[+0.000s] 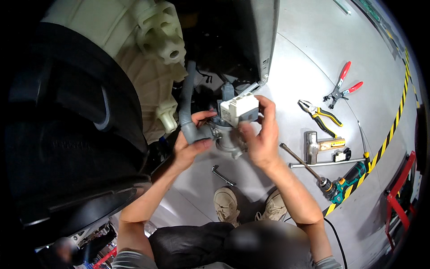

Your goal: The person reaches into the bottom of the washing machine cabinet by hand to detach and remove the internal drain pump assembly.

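My left hand (182, 152) is clamped on the grey hose (186, 105) at its elbow, my right hand (264, 145) has fingers gripping the white-and-grey unit (239, 109), thumb blurred, unit between my hands over the pale floor (295, 76).

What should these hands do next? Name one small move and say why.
Probably tilt the white-and-grey block slightly and check the lower end of the grey hose: the left hand grips the hose there, the right hand holds the block, and I cannot tell whether they are joined.
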`<state>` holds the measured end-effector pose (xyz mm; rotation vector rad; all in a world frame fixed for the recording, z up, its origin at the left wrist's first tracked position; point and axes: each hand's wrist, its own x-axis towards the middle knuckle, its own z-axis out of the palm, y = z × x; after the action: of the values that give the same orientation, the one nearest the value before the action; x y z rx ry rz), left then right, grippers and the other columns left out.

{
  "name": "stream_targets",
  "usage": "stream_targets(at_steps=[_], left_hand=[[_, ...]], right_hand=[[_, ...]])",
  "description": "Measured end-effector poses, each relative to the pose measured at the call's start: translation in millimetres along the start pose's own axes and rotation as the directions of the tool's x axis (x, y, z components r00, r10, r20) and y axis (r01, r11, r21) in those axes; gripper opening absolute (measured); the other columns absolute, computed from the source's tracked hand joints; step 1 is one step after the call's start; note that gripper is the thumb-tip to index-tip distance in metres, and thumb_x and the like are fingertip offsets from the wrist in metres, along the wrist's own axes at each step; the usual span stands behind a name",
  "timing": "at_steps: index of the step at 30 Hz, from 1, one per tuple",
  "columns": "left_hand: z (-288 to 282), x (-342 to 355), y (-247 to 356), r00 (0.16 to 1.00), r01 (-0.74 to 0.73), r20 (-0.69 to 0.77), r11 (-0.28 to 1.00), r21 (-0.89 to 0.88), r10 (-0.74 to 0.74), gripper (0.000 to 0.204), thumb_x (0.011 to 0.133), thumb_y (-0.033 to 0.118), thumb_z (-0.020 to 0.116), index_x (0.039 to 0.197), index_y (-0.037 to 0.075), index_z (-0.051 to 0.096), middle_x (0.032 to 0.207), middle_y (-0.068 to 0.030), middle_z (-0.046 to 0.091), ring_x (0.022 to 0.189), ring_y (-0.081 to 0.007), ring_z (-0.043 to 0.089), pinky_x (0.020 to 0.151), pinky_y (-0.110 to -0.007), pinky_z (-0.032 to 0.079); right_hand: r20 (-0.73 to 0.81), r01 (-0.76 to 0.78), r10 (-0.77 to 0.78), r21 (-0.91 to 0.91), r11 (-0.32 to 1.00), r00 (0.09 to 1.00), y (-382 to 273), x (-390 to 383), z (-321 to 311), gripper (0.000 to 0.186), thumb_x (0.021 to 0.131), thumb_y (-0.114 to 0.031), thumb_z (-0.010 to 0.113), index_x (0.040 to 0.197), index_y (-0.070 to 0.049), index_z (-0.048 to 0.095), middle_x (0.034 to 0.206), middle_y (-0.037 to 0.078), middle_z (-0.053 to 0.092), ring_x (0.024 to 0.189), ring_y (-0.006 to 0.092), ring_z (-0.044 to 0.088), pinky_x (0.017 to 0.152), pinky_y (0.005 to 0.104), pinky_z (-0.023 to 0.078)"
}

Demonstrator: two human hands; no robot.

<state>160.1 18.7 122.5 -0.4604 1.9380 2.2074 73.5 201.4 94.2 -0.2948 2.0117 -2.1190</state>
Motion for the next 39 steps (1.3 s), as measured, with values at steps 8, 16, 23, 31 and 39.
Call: stream_targets(at_steps=[8, 16, 23, 31, 39], left_hand=[[-8.3, -9.3, 12.7, 0.993, 0.116, -0.007, 0.982, -0.152, -0.119, 0.077, 0.065, 0.014, 0.065, 0.137, 0.000, 0.041, 0.141, -0.0143, 0.039, 0.133, -0.0228, 0.036, 0.113, -0.033, 0.021], [-6.4, -7.0, 12.7, 0.993, 0.116, 0.047, 0.981, -0.153, -0.110, 0.078, 0.066, 0.014, 0.064, 0.139, 0.000, 0.038, 0.140, -0.0144, 0.039, 0.133, -0.0226, 0.035, 0.113, -0.032, 0.021], [-2.6, -5.5, 15.8, 0.993, 0.117, 0.042, 0.985, -0.125, -0.113, 0.078, 0.067, 0.014, 0.064, 0.139, 0.000, 0.038, 0.140, -0.0136, 0.039, 0.134, -0.0226, 0.034, 0.113, -0.032, 0.021], [-6.7, -5.3, 13.5, 0.995, 0.100, 0.039, 0.988, -0.119, -0.096, 0.076, 0.067, 0.014, 0.064, 0.138, 0.001, 0.040, 0.135, -0.0098, 0.043, 0.129, -0.0207, 0.038, 0.111, -0.032, 0.023], [-8.4, -5.2, 10.2, 0.996, 0.065, 0.075, 0.985, -0.162, -0.054, 0.070, 0.073, 0.008, 0.066, 0.138, 0.001, 0.041, 0.130, -0.0082, 0.047, 0.125, -0.0180, 0.042, 0.108, -0.031, 0.027]], right_hand=[[0.538, -0.019, 0.109, -0.169, 0.985, 0.836, 48.1, 97.8, 12.3, 0.031, 0.095, -0.021, 0.051, 0.114, 0.001, 0.061, 0.111, 0.020, 0.066, 0.104, 0.0322, 0.063, 0.090, 0.0384, 0.047], [0.698, 0.368, 0.310, -0.639, 0.675, 0.646, 101.3, 155.4, 98.1, 0.034, 0.086, -0.009, 0.059, 0.119, -0.002, 0.062, 0.112, 0.014, 0.067, 0.110, 0.0227, 0.062, 0.095, 0.0367, 0.049], [0.721, 0.355, 0.279, -0.593, 0.723, 0.635, 110.8, 167.2, 92.8, 0.031, 0.090, -0.007, 0.055, 0.119, 0.000, 0.060, 0.110, 0.014, 0.067, 0.107, 0.0217, 0.063, 0.094, 0.0360, 0.050], [0.385, -0.589, 0.487, 0.212, 0.780, 0.784, 105.1, 152.8, 52.1, 0.023, 0.098, -0.002, 0.044, 0.114, 0.006, 0.059, 0.104, 0.016, 0.066, 0.097, 0.0211, 0.064, 0.086, 0.0313, 0.054], [0.400, -0.648, 0.532, 0.621, 0.441, 0.746, 74.9, 129.0, 41.0, 0.018, 0.095, -0.002, 0.053, 0.110, 0.006, 0.057, 0.098, 0.015, 0.064, 0.081, 0.0211, 0.062, 0.070, 0.0287, 0.053]])
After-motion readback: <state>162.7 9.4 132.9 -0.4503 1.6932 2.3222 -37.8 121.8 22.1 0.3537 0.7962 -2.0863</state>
